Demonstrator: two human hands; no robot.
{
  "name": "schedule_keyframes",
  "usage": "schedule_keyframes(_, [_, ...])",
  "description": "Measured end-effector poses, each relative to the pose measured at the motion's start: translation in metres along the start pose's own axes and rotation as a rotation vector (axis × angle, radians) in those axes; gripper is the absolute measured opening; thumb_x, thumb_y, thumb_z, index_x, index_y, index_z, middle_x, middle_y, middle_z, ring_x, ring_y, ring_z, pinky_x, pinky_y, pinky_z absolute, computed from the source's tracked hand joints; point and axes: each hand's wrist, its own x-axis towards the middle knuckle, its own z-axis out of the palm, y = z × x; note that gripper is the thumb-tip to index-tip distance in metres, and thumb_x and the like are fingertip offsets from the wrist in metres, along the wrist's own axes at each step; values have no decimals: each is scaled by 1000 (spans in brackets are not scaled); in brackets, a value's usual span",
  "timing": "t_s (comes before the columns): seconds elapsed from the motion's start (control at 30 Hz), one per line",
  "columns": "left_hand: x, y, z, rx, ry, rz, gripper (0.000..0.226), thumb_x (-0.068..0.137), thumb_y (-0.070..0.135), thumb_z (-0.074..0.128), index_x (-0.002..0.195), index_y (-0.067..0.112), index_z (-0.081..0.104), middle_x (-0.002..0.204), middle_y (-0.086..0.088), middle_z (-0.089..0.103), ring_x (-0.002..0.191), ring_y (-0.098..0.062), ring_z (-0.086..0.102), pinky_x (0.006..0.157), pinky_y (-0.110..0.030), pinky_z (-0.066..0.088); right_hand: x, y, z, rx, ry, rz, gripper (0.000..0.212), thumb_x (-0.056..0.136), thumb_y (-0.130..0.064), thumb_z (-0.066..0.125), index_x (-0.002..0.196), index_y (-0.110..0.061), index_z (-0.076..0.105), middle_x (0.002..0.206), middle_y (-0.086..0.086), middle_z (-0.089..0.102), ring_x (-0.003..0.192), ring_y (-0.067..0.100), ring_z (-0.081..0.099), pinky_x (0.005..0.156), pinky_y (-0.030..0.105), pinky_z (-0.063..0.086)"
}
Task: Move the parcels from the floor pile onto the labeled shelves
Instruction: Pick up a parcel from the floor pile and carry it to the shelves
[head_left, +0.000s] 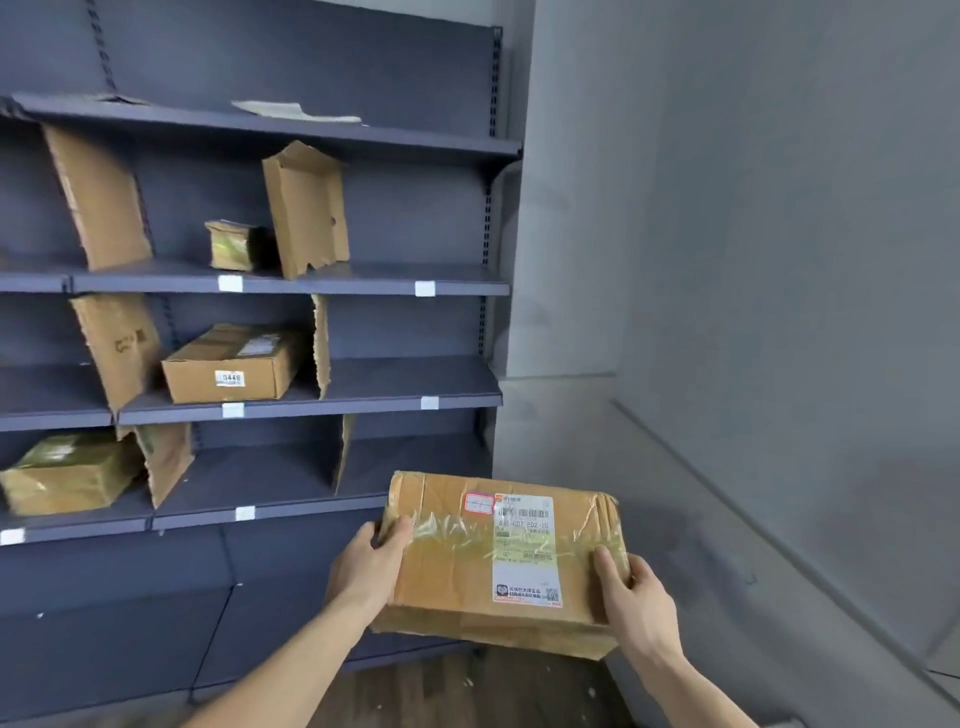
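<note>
I hold a taped brown cardboard parcel (457, 566) with a white shipping label in front of me, low and right of centre. My left hand (371, 564) grips its left end, thumb on top. My right hand (636, 592) grips its right end the same way. The parcel hangs just in front of the lowest visible shelf board (291, 512) of the dark blue shelf unit (405, 208). White label tags (425, 288) sit on the shelf edges. The floor pile is out of view.
Cardboard dividers (306, 208) split the shelves into bays. A box marked 0448 (234, 364), a small taped parcel (234, 244) and a taped parcel (67, 473) at lower left sit on shelves. A grey wall (779, 260) stands right; dark wood floor (457, 691) lies below.
</note>
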Motion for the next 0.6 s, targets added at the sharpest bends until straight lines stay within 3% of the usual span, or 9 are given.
schedule_keyframes(0.1, [14, -20, -27, -16, 28, -14, 45, 96, 61, 43, 119, 24, 51, 110, 4, 61, 95, -17, 58, 72, -32, 47, -2, -18, 28, -24, -41, -34, 38, 96, -60, 49, 112, -29, 62, 99, -9, 71, 96, 17, 67, 89, 40, 54])
schedule_keyframes(0.23, [30, -41, -60, -24, 26, -40, 47, 95, 61, 44, 122, 23, 50, 107, 5, 61, 94, -16, 60, 78, -34, 52, -9, -39, 60, -70, -87, -39, 34, 96, -59, 48, 101, -29, 63, 94, -9, 70, 91, 16, 66, 89, 41, 54])
schedule_keyframes(0.3, [38, -50, -73, -52, 19, -54, 49, 96, 59, 44, 129, 23, 48, 114, 6, 60, 100, -17, 59, 82, -35, 50, -15, -48, 76, -72, -95, -29, 33, 97, -57, 49, 98, -27, 63, 92, -8, 69, 90, 17, 64, 88, 39, 52])
schedule_keyframes(0.43, [57, -69, -97, -75, -12, -111, 67, 93, 67, 42, 145, 26, 39, 139, 2, 54, 125, -26, 53, 105, -47, 44, -25, -60, 106, -82, -86, 13, 34, 98, -54, 51, 101, -23, 63, 97, 1, 68, 96, 24, 61, 90, 37, 48])
schedule_keyframes(0.6, [74, -82, -117, -146, -107, -164, 92, 80, 82, 43, 154, 30, 25, 156, -1, 38, 142, -31, 37, 115, -52, 30, -36, -73, 131, -101, -70, 54, 38, 99, -54, 49, 104, -20, 64, 104, 5, 69, 99, 25, 60, 96, 37, 48])
